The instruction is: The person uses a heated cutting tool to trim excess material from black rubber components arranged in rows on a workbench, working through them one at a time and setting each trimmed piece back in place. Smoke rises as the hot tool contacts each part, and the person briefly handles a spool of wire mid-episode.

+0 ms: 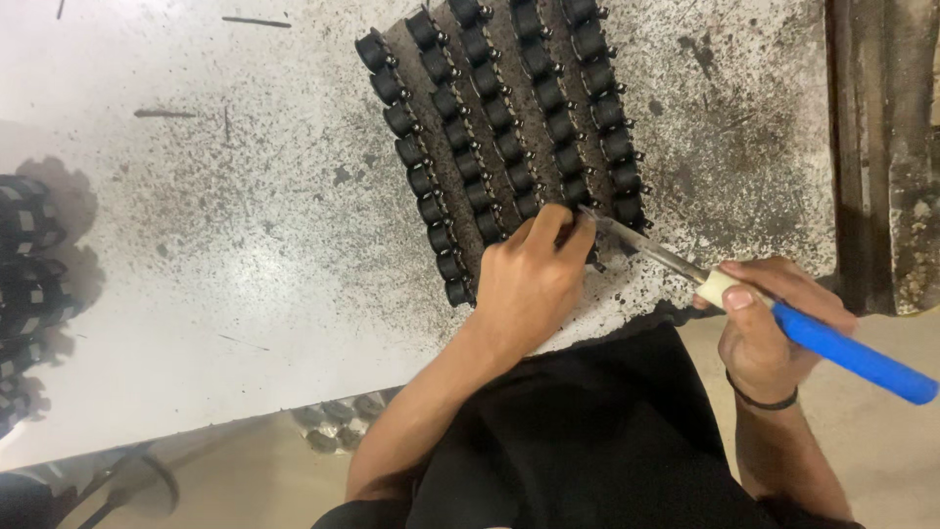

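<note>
Several rows of small black bobbin-like parts (499, 118) lie side by side on a brown board (406, 59) at the top middle of a white, speckled table (215, 255). My left hand (534, 279) rests on the near end of these rows, fingers curled on one black part. My right hand (769, 323) grips a soldering iron with a blue handle (852, 355) and a white collar. Its metal tip (612, 225) points left and touches the part beside my left fingertips.
More black parts (29, 284) are stacked at the table's left edge. A rusty metal frame (886, 147) runs down the right side. Dark cloth (587, 431) covers my lap below the table edge, and a few parts (338, 421) lie on the floor.
</note>
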{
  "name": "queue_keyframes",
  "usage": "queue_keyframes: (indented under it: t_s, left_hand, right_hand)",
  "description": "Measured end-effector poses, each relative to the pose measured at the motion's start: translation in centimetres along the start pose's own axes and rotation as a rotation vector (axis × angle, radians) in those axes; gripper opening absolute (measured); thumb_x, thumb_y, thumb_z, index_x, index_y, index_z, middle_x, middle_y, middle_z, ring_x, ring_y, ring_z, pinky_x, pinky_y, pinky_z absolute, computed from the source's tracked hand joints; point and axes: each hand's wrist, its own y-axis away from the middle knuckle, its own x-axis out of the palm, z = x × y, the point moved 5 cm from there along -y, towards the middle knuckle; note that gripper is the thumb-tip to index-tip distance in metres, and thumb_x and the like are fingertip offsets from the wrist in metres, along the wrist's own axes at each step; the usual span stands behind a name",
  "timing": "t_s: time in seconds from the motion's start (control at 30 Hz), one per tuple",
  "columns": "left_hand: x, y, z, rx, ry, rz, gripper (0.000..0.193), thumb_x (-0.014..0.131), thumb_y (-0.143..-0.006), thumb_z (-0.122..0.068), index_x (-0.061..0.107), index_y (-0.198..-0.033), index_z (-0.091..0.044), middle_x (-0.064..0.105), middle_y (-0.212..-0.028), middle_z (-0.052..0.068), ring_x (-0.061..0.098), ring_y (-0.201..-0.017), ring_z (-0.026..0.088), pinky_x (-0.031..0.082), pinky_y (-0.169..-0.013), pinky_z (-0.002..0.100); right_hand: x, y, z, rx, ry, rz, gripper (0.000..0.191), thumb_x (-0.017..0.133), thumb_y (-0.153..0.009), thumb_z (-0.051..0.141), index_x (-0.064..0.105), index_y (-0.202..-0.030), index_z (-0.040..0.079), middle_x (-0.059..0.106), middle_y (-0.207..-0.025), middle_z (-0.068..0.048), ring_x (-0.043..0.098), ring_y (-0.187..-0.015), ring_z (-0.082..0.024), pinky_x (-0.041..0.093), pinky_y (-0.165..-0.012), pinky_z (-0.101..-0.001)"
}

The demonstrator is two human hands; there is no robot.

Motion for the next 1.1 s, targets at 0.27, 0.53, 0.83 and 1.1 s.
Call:
queue_keyframes:
  t_s: [0.27,0.53,0.83,1.1]
  left_hand:
    - [0.0,-0.2,-0.2,-0.026,-0.021,0.057,0.038,0.069,-0.079,-0.001,0.070,-0.117,-0.001,0.056,-0.101,0.009,0.069,-0.082,0.022,0.057,-0.059,0.037]
    - [-0.2,-0.4,-0.1,-0.028,0.058,-0.003,0.026,0.071,-0.085,-0.005,0.069,-0.111,0.000,0.058,-0.101,0.009,0.070,-0.082,0.024,0.058,-0.062,0.038]
    - [-0.1,-0.4,0.6,-0.018,0.076,-0.010,0.026,0.069,-0.085,0.000,0.073,-0.111,-0.001,0.063,-0.103,0.009,0.071,-0.078,0.025,0.058,-0.061,0.037]
    - [0.6,-0.2,0.8,0.007,0.080,0.017,0.023,0.070,-0.088,0.001,0.071,-0.111,0.004,0.063,-0.105,0.012,0.073,-0.081,0.023,0.059,-0.059,0.034]
  right_hand:
    - [-0.1,0.1,-1.3,0.077,-0.221,-0.116,0.023,0.072,-0.103,0.009,0.064,-0.105,-0.012,0.068,-0.092,-0.020,0.069,-0.071,-0.026,0.059,-0.061,-0.0348]
    - [0.0,0.6,-0.5,-0.047,-0.039,-0.076,0.029,0.071,-0.106,0.012,0.066,-0.104,-0.017,0.067,-0.091,-0.024,0.070,-0.068,-0.027,0.057,-0.059,-0.0303]
    - [0.2,0.2,-0.1,-0.124,-0.019,-0.085,0.031,0.072,-0.104,0.015,0.067,-0.106,-0.015,0.068,-0.083,-0.021,0.071,-0.064,-0.025,0.056,-0.054,-0.0276]
    - [-0.2,0.4,-0.5,-0.126,0.011,-0.103,0.032,0.075,-0.102,0.017,0.069,-0.103,-0.014,0.068,-0.080,-0.020,0.068,-0.061,-0.022,0.051,-0.053,-0.0248]
